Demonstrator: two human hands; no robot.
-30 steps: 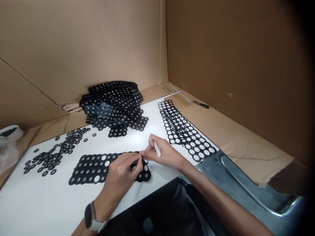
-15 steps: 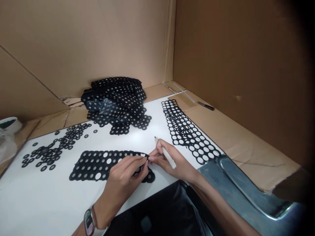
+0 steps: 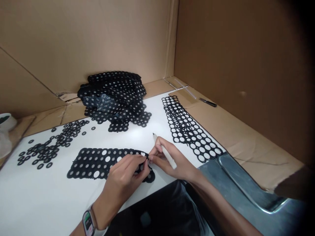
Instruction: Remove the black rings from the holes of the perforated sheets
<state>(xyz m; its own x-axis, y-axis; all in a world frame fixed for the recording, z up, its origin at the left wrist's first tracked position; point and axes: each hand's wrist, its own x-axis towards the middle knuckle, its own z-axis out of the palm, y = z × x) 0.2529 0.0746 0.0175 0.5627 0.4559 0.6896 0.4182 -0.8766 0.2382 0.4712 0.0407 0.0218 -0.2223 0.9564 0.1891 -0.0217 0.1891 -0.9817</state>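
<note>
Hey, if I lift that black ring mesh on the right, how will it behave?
The ring mesh is probably floppy, since its middle rows bunch and overlap. It looks light for its size, being mostly open circles. Its openings might snag.

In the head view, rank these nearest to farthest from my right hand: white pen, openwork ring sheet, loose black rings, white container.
From the right hand:
1. White pen, held in it.
2. Openwork ring sheet, beyond it, rightward.
3. Loose black rings, scattered at left.
4. White container, far left edge.
</note>
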